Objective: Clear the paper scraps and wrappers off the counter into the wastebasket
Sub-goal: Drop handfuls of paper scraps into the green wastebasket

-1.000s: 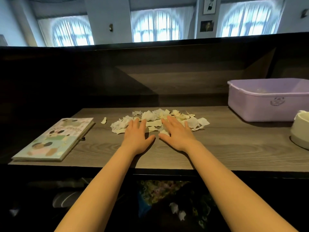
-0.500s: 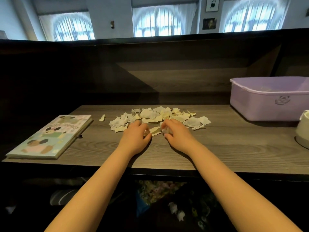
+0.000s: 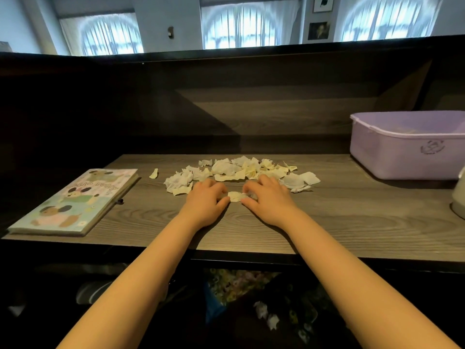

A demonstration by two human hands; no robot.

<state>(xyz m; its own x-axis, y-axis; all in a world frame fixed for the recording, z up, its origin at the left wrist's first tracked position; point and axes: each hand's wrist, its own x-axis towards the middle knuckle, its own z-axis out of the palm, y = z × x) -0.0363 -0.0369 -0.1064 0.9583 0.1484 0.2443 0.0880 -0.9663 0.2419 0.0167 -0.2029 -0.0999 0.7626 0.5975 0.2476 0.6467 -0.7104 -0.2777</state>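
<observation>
A heap of torn white and cream paper scraps (image 3: 236, 170) lies mid-counter on the grey wooden counter (image 3: 352, 222). One stray scrap (image 3: 153, 173) sits apart to the left. My left hand (image 3: 205, 200) and my right hand (image 3: 270, 200) lie side by side at the heap's near edge, fingers curled over scraps. Between them a small cream scrap (image 3: 235, 196) shows, touched by both hands' fingertips. Below the counter edge, a dark opening holds a patterned liner with a few scraps (image 3: 264, 311); I cannot tell whether it is the wastebasket.
A picture book (image 3: 75, 200) lies at the counter's left end. A lilac plastic tub (image 3: 407, 147) stands at the right, with a pale rounded vessel (image 3: 459, 197) just in front of it at the frame edge. A dark raised back panel runs behind the counter.
Both hands went from flat with fingers spread on the scraps to curled, raking scraps toward me. A small scrap now sits pulled out between the two hands.
</observation>
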